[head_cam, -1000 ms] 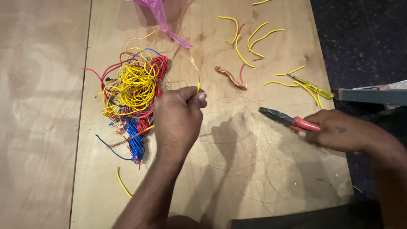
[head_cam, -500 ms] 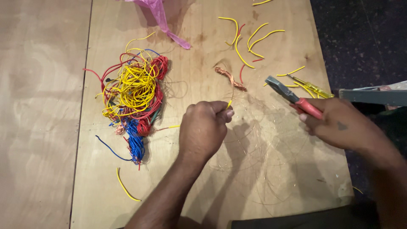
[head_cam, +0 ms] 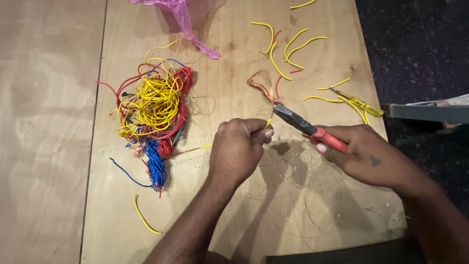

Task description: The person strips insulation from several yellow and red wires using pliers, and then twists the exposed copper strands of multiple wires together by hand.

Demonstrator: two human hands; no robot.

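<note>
On the plywood desk [head_cam: 229,58] a tangle of yellow, red and blue wires [head_cam: 154,110] lies left of my hands. My right hand [head_cam: 364,154] has its grip clamped on red-handled pliers [head_cam: 310,129]. My left hand [head_cam: 239,149] pinches a short yellow wire [head_cam: 268,122] just beside the pliers' tip.

Colours on a pale plywood tabletop [head_cam: 224,210]

Red-handled grey steel pliers [head_cam: 312,131]; short yellow insulated wire piece [head_cam: 268,122]; yellow, red and blue tangled wire heap [head_cam: 152,112]; pink plastic bag [head_cam: 181,19].
</note>
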